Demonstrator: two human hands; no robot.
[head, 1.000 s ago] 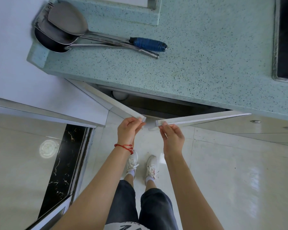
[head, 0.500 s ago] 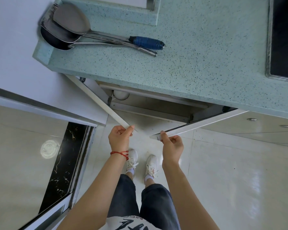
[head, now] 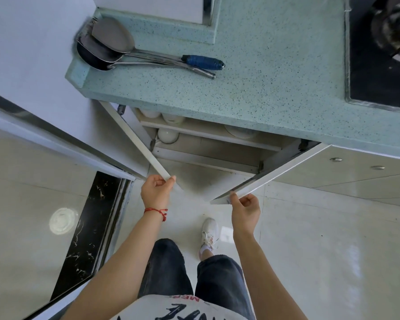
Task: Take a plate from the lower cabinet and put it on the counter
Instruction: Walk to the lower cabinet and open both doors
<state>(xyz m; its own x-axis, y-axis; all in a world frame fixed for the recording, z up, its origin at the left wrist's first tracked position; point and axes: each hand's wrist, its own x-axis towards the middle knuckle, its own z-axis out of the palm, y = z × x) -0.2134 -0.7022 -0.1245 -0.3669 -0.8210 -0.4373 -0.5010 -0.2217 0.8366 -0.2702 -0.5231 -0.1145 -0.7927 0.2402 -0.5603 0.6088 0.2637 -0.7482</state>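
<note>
My left hand point(head: 156, 190) grips the edge of the left cabinet door point(head: 134, 139). My right hand point(head: 245, 209) grips the edge of the right cabinet door point(head: 275, 176). Both white doors stand swung out from the lower cabinet under the speckled green counter point(head: 263, 84). Inside, a white plate point(head: 240, 132) shows partly on the upper shelf, its far side hidden by the counter's edge. White bowls point(head: 169, 136) sit at the left of the shelves.
Two metal ladles point(head: 116, 49), one with a blue handle, lie on the counter's left end. A black stove top point(head: 383, 54) is set in at the right. Drawer fronts with round knobs point(head: 335, 160) lie right of the open cabinet. White wall at left.
Both doors have swung wider open as my hands moved apart and toward me. The shelves, bowls and plate inside have come into view.
</note>
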